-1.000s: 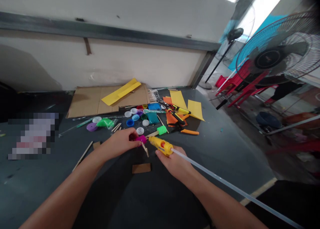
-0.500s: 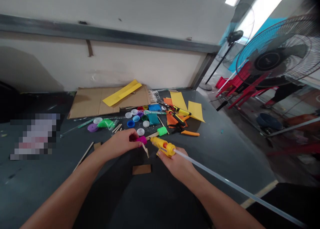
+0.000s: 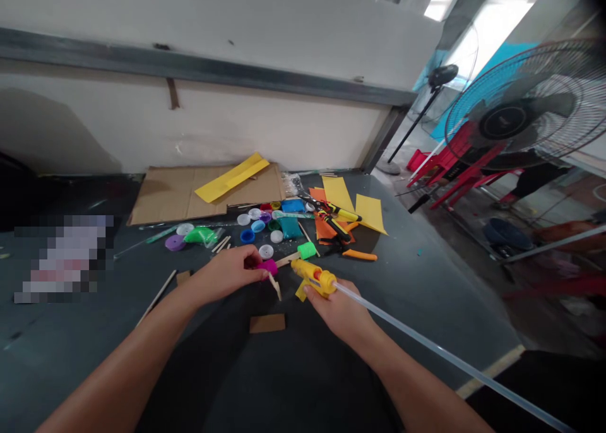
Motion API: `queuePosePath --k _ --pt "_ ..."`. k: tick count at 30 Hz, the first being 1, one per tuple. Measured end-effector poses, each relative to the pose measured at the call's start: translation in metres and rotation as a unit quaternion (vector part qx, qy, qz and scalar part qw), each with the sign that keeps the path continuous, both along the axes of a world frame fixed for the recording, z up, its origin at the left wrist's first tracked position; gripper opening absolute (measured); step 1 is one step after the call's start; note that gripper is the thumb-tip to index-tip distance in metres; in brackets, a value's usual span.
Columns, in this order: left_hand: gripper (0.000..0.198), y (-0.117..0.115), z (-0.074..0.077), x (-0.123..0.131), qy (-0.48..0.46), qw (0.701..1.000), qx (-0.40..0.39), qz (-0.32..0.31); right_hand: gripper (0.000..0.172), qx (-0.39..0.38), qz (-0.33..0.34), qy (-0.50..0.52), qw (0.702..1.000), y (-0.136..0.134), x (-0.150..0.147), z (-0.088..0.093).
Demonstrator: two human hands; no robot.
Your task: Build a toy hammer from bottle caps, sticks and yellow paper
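My left hand (image 3: 233, 273) is closed, its thumb and fingers pinching a magenta cylinder-shaped piece (image 3: 269, 267). A short wooden stick (image 3: 276, 289) juts from it toward me. Another flat stick (image 3: 286, 260) reaches from beside the magenta piece to a bright green cylinder (image 3: 307, 250); whether they are joined I cannot make out. My right hand (image 3: 344, 310) grips a yellow glue gun (image 3: 316, 277), with a long clear glue stick (image 3: 416, 334) trailing from its back to the lower right. The nozzle points left, close to the flat stick. A cardboard piece (image 3: 267, 323) lies below my hands.
Behind my hands lie several bottle caps (image 3: 247, 235), yellow-and-black pliers (image 3: 335, 223), orange-handled cutters (image 3: 360, 255), yellow paper (image 3: 370, 213) and a cardboard sheet (image 3: 175, 193) against the wall. A large fan (image 3: 506, 120) stands to the right.
The glue gun has shifted slightly to the right, showing more of the flat stick by its nozzle. My left hand keeps its hold on the magenta piece almost unmoved.
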State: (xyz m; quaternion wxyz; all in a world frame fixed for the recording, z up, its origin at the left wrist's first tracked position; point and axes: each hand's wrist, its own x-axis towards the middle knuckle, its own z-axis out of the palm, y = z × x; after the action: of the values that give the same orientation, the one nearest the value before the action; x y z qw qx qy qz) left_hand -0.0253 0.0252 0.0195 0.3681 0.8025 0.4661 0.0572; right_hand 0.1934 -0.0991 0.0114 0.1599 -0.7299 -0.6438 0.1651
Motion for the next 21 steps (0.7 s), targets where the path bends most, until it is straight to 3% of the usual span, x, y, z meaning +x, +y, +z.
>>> queuePosePath --k 6,10,21 --pt "0.036 0.002 -0.004 -0.001 -0.001 1.0 0.009 -0.006 0.029 0.019 -0.02 0.021 0.999 0.0 0.0 -0.001" --pt "0.033 0.0 -0.002 0.0 0.012 1.0 0.013 -0.005 0.027 0.021 0.01 0.066 0.998 -0.002 -0.009 0.001" --pt "0.035 0.001 -0.004 0.0 0.014 1.0 0.007 0.002 0.03 0.013 0.032 -0.024 0.999 -0.003 -0.013 0.0"
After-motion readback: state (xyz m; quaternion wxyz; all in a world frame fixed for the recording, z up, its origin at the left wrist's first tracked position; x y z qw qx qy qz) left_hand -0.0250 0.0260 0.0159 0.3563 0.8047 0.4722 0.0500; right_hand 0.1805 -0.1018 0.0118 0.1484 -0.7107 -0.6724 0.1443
